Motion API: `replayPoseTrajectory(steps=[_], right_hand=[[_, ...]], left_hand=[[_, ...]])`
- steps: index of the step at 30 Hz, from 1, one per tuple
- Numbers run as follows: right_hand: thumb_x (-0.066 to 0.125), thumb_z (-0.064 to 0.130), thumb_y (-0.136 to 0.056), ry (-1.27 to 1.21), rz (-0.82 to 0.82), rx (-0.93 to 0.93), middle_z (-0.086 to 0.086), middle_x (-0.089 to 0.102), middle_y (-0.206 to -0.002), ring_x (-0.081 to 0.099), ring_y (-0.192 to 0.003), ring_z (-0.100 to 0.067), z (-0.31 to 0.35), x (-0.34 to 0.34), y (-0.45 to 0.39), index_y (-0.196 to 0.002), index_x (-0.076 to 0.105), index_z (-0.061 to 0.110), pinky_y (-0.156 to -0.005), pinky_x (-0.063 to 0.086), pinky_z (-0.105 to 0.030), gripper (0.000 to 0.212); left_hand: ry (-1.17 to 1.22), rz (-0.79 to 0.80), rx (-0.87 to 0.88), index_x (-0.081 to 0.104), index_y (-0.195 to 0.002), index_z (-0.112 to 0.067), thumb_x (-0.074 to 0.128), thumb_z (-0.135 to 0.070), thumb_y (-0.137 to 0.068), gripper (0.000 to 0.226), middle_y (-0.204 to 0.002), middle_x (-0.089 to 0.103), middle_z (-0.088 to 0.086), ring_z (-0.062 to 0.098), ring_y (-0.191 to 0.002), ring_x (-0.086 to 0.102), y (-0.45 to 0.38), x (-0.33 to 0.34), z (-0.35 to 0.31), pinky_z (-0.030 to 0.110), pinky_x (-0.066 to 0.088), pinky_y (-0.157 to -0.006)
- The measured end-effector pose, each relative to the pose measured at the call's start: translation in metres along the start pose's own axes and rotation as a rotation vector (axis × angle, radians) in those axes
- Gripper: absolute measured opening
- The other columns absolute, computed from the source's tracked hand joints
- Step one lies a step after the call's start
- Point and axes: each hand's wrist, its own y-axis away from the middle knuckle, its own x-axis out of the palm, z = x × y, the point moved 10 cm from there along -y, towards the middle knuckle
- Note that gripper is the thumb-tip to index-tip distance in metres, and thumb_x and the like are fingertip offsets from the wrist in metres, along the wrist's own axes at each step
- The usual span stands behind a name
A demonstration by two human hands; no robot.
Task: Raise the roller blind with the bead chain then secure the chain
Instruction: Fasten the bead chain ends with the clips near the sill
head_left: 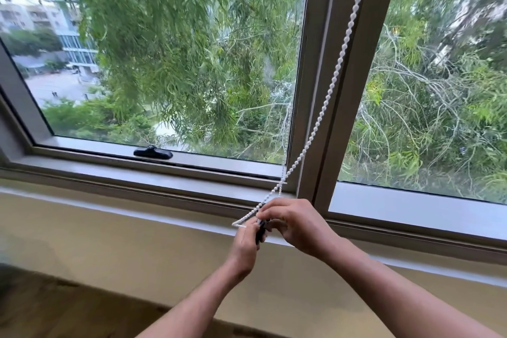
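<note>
Head view: my two hands meet low in the middle of the frame, right by the window sill (137, 217). The white bead chain (337, 63) runs down from the top right, along the window post (354, 90), into my hands. My left hand (244, 248) is curled shut around a small dark thing (260, 230), maybe the clip for the chain. I cannot tell for sure. My right hand (295, 221) pinches the chain just above it, fingers closed tight. A little loop of chain sticks out to the left. I see no blind over the glass, so I think it is up. I think I am on the tying-down step. Next I need to hook the beads in snugly.
</note>
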Motion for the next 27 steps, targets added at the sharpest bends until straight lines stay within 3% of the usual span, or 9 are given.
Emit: replayPoseTrajectory(steps=[5,9,12,15,17,22,25,27], right_hand=[[0.073,-0.007,-0.078,0.009,0.017,0.018,0.0,0.08,-0.101,0.076,-0.089,-0.02,0.001,0.002,-0.002,-0.101,0.082,0.014,-0.078,0.062,-0.036,0.033],[0.072,-0.001,-0.08,0.066,0.082,0.048,-0.001,0.079,-0.1,0.074,-0.09,-0.024,-0.003,0.006,-0.007,-0.104,0.081,0.016,-0.08,0.061,-0.04,0.03],[0.074,0.009,-0.083,0.109,0.154,0.053,-0.002,0.077,-0.101,0.071,-0.094,-0.026,-0.004,0.012,-0.01,-0.106,0.079,0.018,-0.081,0.058,-0.039,0.026],[0.07,0.018,-0.088,0.166,0.199,0.06,-0.004,0.073,-0.101,0.067,-0.095,-0.028,-0.006,0.016,-0.01,-0.108,0.075,0.018,-0.08,0.055,-0.039,0.021],[0.068,0.021,-0.09,0.193,0.201,0.06,-0.005,0.071,-0.099,0.065,-0.093,-0.029,-0.008,0.016,-0.009,-0.108,0.073,0.016,-0.077,0.051,-0.036,0.019],[0.068,0.017,-0.09,0.203,0.192,0.049,-0.006,0.07,-0.099,0.063,-0.092,-0.028,-0.01,0.018,-0.006,-0.11,0.07,0.015,-0.078,0.049,-0.036,0.02],[0.069,0.01,-0.087,0.166,0.152,0.061,-0.004,0.069,-0.1,0.062,-0.091,-0.025,-0.016,0.021,-0.001,-0.11,0.068,0.016,-0.078,0.044,-0.027,0.025],[0.068,0.007,-0.084,0.113,0.121,0.109,-0.002,0.068,-0.101,0.061,-0.094,-0.023,-0.023,0.023,0.005,-0.109,0.068,0.018,-0.081,0.046,-0.024,0.027]], left_hand=[[0.014,0.038,-0.004,0.056,-0.088,-0.011,0.031,-0.033,-0.089,0.034,-0.063,0.047,-0.005,0.001,-0.05,0.033,0.001,0.001,0.004,0.015,0.026,-0.047],[-0.044,0.081,-0.044,0.056,-0.085,-0.022,0.043,-0.031,-0.077,0.018,-0.064,0.048,-0.011,0.006,-0.053,0.034,-0.001,0.004,0.013,0.014,0.027,-0.047],[-0.109,0.135,-0.014,0.06,-0.085,-0.043,0.045,-0.02,-0.078,0.028,-0.063,0.054,-0.02,0.001,-0.053,0.042,0.0,0.008,0.016,0.015,0.032,-0.051],[-0.194,0.142,0.014,0.053,-0.086,-0.03,0.048,-0.025,-0.079,0.011,-0.07,0.044,-0.014,0.01,-0.062,0.036,0.001,0.006,0.018,0.036,0.032,-0.058],[-0.249,0.146,0.025,0.052,-0.088,-0.026,0.048,-0.028,-0.079,0.01,-0.073,0.044,-0.008,0.014,-0.065,0.038,0.0,0.007,0.019,0.041,0.034,-0.061],[-0.177,0.186,0.007,0.052,-0.093,-0.034,0.047,-0.025,-0.073,0.023,-0.074,0.04,-0.005,0.017,-0.068,0.034,0.002,0.014,0.019,0.04,0.031,-0.062],[-0.174,0.175,-0.023,0.041,-0.122,-0.042,0.047,-0.029,-0.075,0.049,-0.092,0.057,-0.007,0.012,-0.079,0.05,0.0,0.013,0.026,0.035,0.045,-0.071],[-0.197,0.171,-0.004,0.029,-0.125,-0.045,0.049,-0.037,-0.085,0.045,-0.107,0.061,-0.02,0.0,-0.094,0.058,-0.002,0.013,0.026,0.023,0.051,-0.08]])
